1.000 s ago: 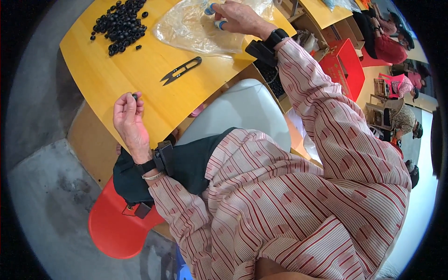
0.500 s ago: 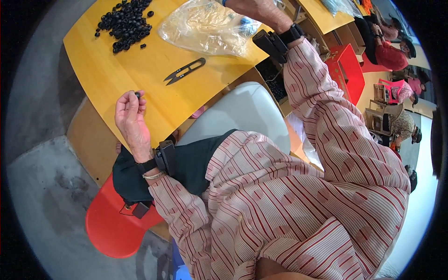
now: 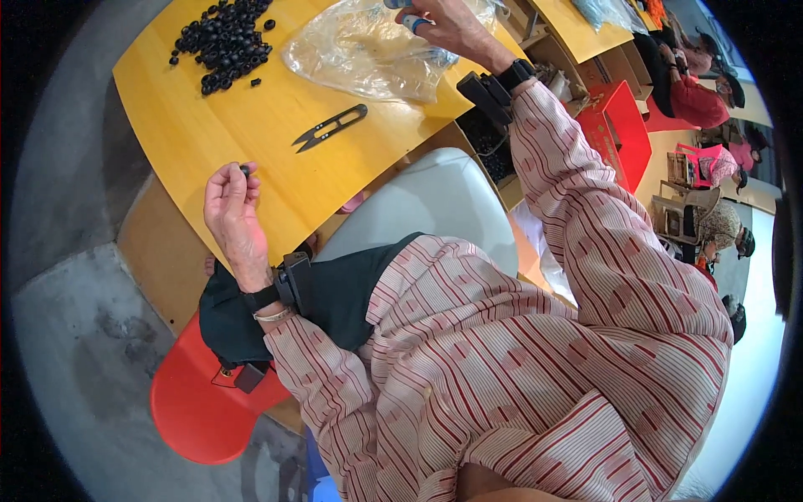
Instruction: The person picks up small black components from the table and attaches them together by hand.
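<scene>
The upper edge cuts off the far end of the yellow wooden tabletop [image 3: 176, 125], the top of the heap of small black round pieces [image 3: 222, 46] and part of the crumpled clear plastic bag [image 3: 355, 63], whose folds blur what lies inside. The right hand [image 3: 452, 29] is cropped there too, so what its fingertips touch cannot be told. In the left hand [image 3: 234, 209], the fingers cover most of one small black piece [image 3: 245, 170]; its shape is unclear. Dark-green trousers [image 3: 335, 293] hide part of the red rounded seat [image 3: 201, 402]. A blue object [image 3: 324, 485] is cropped below. The people at right [image 3: 703, 100] are too small to read their handwork.
</scene>
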Demonstrator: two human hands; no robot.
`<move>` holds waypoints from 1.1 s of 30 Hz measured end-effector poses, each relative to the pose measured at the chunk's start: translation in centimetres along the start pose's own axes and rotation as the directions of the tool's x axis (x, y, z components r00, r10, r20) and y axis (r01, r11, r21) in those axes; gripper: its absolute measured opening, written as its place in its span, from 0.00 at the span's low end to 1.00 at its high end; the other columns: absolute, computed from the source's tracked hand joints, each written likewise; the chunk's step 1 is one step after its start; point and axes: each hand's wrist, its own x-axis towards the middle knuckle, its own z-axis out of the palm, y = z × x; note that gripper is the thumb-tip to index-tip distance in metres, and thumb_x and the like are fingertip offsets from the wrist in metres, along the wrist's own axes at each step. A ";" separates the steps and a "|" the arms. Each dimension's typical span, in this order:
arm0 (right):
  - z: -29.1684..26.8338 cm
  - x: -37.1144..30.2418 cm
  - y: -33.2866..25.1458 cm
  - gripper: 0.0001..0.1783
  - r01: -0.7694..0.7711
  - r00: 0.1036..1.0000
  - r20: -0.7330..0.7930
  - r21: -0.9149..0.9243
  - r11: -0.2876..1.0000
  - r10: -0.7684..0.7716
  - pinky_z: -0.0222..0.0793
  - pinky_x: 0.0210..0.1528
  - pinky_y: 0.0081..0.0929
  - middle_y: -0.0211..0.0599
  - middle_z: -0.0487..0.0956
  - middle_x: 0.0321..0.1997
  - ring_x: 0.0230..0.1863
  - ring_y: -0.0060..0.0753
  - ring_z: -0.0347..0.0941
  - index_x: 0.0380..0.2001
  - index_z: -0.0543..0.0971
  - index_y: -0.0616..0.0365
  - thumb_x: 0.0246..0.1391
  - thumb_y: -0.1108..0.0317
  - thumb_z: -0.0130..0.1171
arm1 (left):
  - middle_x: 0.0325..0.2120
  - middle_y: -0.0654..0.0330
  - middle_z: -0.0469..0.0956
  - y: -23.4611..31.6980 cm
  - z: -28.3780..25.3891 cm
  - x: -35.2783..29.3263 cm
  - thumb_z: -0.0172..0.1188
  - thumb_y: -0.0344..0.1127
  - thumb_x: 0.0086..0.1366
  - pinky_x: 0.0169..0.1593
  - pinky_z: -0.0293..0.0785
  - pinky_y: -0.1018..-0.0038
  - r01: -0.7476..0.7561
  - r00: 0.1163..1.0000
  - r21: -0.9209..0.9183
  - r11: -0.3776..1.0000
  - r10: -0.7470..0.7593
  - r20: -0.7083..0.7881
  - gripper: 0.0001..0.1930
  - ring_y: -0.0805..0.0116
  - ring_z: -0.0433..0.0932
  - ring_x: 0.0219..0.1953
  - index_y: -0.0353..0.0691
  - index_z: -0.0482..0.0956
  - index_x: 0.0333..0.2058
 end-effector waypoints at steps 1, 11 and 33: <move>0.1 -0.1 0.4 0.06 -0.024 0.999 0.027 0.047 0.999 0.023 0.65 0.31 0.35 0.46 0.72 0.27 0.30 0.45 0.70 0.30 0.69 0.63 0.46 0.75 0.52 | 0.36 0.57 0.76 0.0 -0.1 0.0 0.55 0.32 0.63 0.41 0.68 0.82 -0.004 1.000 0.006 1.000 0.004 0.002 0.09 0.76 0.71 0.33 0.36 0.72 0.41; -0.2 0.3 0.4 0.07 -0.166 0.986 0.052 0.354 0.920 0.158 0.64 0.31 0.36 0.47 0.73 0.26 0.29 0.46 0.70 0.29 0.70 0.64 0.47 0.73 0.53 | 0.36 0.57 0.76 -0.1 -0.2 0.0 0.55 0.31 0.64 0.41 0.68 0.82 -0.005 1.000 -0.002 1.000 0.005 0.004 0.09 0.76 0.71 0.33 0.35 0.72 0.41; 4.6 4.1 0.9 0.18 0.108 0.978 0.199 -0.218 0.970 -0.064 0.69 0.39 0.39 0.45 0.77 0.36 0.39 0.48 0.73 0.43 0.72 0.58 0.44 0.77 0.51 | 0.34 0.58 0.77 0.0 0.4 -0.1 0.58 0.34 0.62 0.37 0.66 0.83 -0.013 1.000 -0.015 1.000 0.013 -0.013 0.10 0.78 0.70 0.31 0.36 0.72 0.38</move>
